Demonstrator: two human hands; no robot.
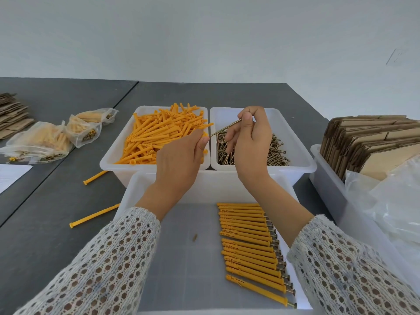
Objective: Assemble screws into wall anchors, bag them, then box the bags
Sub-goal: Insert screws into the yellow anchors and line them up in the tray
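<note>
Directly ahead, a person in white open-knit sleeves works at a dark grey bench [56, 235] against a pale wall. Their right hand [250, 142] pinches a long brass-coloured screw [225, 128] near its head, fingers curled round it, holding it on a slant above the bins with its tip pointing down and left. That tip meets the left hand [181, 155], whose fingers are curled round a slim orange plastic wall anchor [205, 134]; only the anchor's end shows past the thumb. Behind the hands sit two white plastic bins side by side: the left bin [109, 159] is heaped with loose orange anchors, the right bin [302, 155] holds a tangle of brass-coloured screws. Nearest the viewer, a larger shallow white tray [129, 189] holds a neat row of assembled orange anchors [250, 246] along its right side, screw heads poking out toward the right. Two stray orange anchors [94, 215] lie on the bench left of the tray. Farther left, clear plastic bags [45, 142] filled with pale anchors rest on the bench, with flattened brown cardboard [11, 114] beyond them and a white sheet of paper [11, 176] at the edge. On the right, another white bin [322, 185] holds upright folded cardboard boxes [368, 142] and crumpled clear plastic [391, 205].
</note>
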